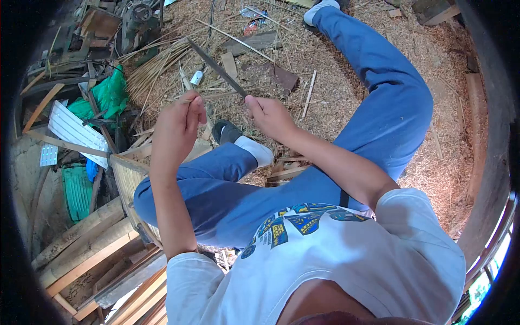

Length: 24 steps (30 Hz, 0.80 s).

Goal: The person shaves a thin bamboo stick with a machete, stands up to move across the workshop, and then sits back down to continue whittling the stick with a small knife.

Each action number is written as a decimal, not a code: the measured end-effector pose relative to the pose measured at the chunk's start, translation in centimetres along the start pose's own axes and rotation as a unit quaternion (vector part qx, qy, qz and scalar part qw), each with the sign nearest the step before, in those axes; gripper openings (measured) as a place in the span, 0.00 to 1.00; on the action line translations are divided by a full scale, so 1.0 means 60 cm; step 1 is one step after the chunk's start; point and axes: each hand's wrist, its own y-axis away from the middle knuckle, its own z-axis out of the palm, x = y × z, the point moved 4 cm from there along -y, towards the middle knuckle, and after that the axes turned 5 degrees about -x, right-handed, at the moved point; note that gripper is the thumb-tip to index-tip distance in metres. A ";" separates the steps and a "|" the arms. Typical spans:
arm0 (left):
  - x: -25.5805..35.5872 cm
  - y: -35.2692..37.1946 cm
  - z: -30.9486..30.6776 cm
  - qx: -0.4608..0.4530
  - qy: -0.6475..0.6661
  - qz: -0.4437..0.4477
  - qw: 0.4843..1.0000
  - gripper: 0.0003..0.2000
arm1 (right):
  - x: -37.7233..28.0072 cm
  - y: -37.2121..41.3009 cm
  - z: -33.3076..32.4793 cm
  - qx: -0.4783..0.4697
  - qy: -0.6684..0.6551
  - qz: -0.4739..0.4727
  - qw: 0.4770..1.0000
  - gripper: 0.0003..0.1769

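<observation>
My right hand (272,117) is closed round the handle of a long, narrow knife (219,70). Its dark blade slants up and to the left, over the littered ground. To the left, my left hand (177,125) is closed, thumb against fingers. A pale, thin wooden stick (186,79) shows just beyond its fingertips, and my fingers hide part of it. Blade and left hand are apart. Near the stick lies a small white object (196,77) whose kind I cannot make out.
Bundled thin sticks (157,67) lie ahead on ground covered in shavings. Scrap wood, a green plastic bag (111,92) and a white sheet (77,130) crowd the left. Wooden planks (92,246) are stacked at lower left. My blue-trousered legs (374,116) spread below my hands.
</observation>
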 end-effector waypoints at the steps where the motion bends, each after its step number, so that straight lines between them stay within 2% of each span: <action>1: 0.003 0.001 0.004 0.005 -0.012 0.011 1.000 0.15 | -0.018 0.004 -0.006 -0.007 -0.016 -0.011 1.000 0.29; 4: 0.018 0.004 0.015 0.019 -0.044 0.034 0.998 0.16 | -0.050 0.017 -0.012 -0.024 -0.002 -0.058 0.998 0.27; 7: 0.025 0.007 0.012 0.025 -0.064 0.036 0.997 0.17 | 0.032 -0.002 0.012 0.041 0.009 0.021 0.999 0.30; 10: 0.013 0.006 0.008 0.020 -0.044 0.004 0.999 0.18 | 0.095 -0.021 0.003 0.007 0.066 0.094 0.993 0.31; 12: 0.001 0.004 0.008 0.018 -0.003 -0.019 1.000 0.18 | 0.088 -0.021 -0.002 0.027 0.058 0.063 0.996 0.31; 17: 0.006 0.001 0.009 0.041 -0.004 -0.014 0.999 0.18 | 0.015 -0.001 0.004 0.022 0.036 -0.038 0.998 0.29; 20: 0.005 0.009 0.006 0.039 -0.019 -0.022 0.999 0.18 | 0.099 -0.002 0.019 0.036 0.054 0.078 0.995 0.32; 22: 0.005 0.007 0.004 0.042 -0.019 -0.015 0.999 0.17 | 0.180 -0.001 0.006 0.054 0.112 0.127 0.984 0.32; 24: 0.003 0.005 0.008 0.049 0.009 0.008 0.999 0.15 | 0.191 -0.008 -0.001 0.061 0.134 0.158 0.976 0.32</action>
